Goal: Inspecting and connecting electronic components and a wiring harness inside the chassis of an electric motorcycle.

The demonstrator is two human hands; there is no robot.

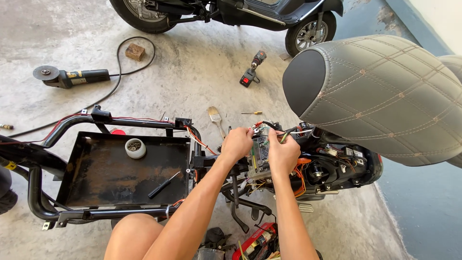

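Bare hands (260, 147) clasping wired module (259, 155)

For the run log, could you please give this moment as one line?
left hand: grips wires | right hand: on electrical module | screwdriver: on tray

Both hands (260, 147) on wire bundle (269, 130) (stripped scooter), raised seat (380, 91)

Bright daylight, soft shadows — sharp, edges bowed.
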